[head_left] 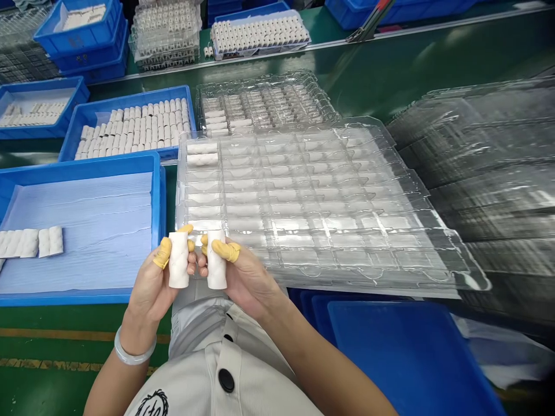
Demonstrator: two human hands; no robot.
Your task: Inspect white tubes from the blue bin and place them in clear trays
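Observation:
My left hand (158,277) holds a white cylindrical piece (178,261) upright between thumb and fingers. Beside it, my right hand (243,277) grips a second white piece (217,260), also upright, with a small gap between the two. Yellow covers are on several fingertips. Just beyond my hands lies a clear compartmented plastic tray (286,193), with two white pieces (202,153) in its upper left compartments. At the left, a blue bin (156,225) lined with pale paper has several white pieces (28,242) in a row.
Behind stand a blue bin full of white pieces (139,130) and another filled clear tray (264,104). Stacked clear trays (498,173) rise at the right. Blue bins (403,352) sit low at the right, below the table edge.

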